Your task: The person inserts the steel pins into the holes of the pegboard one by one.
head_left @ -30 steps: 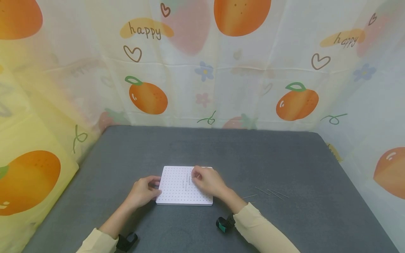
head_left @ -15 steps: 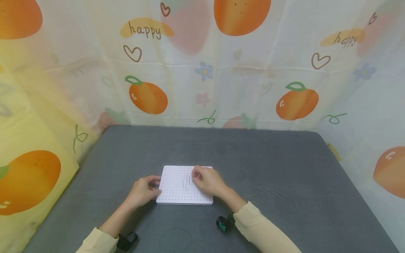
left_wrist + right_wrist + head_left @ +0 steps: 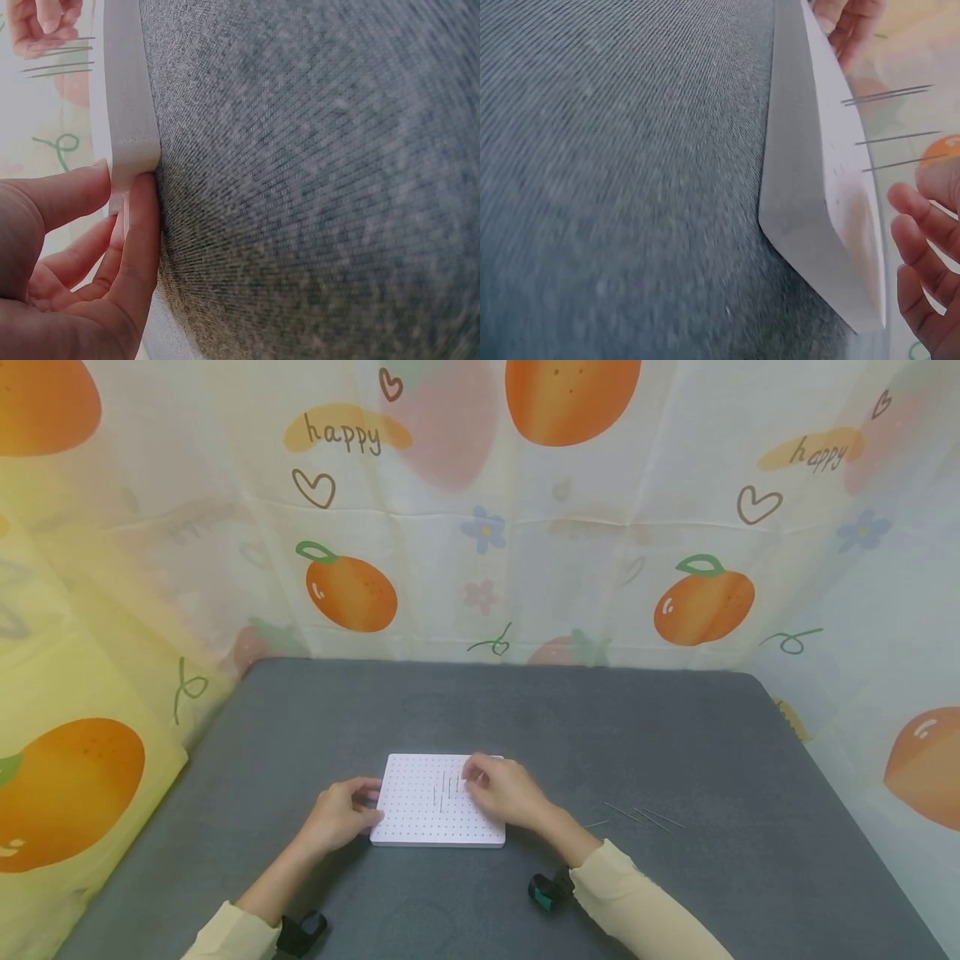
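Observation:
A white pegboard (image 3: 408, 828) with rows of small holes lies on the dark table. Several thin metal pins (image 3: 896, 139) stand upright in it, right of its middle. My left hand (image 3: 341, 814) grips the board's left edge, thumb on the top face and index finger against the side. Over the board's right part is my right hand (image 3: 510, 789), fingers loosely bent and parted, nothing visible between them. In the right wrist view its thumb tip comes close to the top of the nearest pin.
Several loose pins (image 3: 621, 812) lie on the grey tabletop (image 3: 480, 710) to the right of the board, one partly behind the right forearm. Behind the table hangs a fruit-printed curtain (image 3: 570, 568). A black band with a device (image 3: 551, 891) is on the right wrist.
My right hand has drawn slightly to the right, its fingers coming away from a pin that now stands in the board. The left hand stays at the edge.

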`<state>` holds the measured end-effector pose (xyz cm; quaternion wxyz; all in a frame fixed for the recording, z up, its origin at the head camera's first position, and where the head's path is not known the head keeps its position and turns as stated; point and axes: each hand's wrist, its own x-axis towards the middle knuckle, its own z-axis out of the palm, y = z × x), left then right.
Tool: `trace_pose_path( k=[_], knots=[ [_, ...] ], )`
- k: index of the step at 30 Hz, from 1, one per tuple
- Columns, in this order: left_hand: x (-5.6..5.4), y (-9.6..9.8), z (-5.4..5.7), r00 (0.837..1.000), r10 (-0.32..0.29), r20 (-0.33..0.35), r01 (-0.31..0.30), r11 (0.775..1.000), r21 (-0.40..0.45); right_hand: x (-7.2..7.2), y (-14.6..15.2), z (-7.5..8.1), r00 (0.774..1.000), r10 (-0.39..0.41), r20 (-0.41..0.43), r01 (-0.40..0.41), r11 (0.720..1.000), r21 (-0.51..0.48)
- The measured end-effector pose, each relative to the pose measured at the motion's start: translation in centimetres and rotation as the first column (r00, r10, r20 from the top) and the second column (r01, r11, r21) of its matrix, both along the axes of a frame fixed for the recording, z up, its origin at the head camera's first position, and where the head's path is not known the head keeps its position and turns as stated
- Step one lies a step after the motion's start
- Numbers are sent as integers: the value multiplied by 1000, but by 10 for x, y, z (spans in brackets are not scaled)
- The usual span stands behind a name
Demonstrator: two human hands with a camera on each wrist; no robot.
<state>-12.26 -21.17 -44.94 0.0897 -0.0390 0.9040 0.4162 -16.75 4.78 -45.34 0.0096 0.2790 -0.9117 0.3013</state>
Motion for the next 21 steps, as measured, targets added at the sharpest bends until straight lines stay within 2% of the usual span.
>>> trace_pose_path(
  k=[6, 21],
  knots=[
    [1, 0, 0, 1000, 6, 4, -6, 1000, 4, 1, 12, 2, 1000, 13, -22, -14, 1000, -25],
    [-2, 0, -2, 1000, 11, 16, -11, 1000, 5, 10, 53, 16, 993, 112, -43, -114, 992, -54]
  ],
)
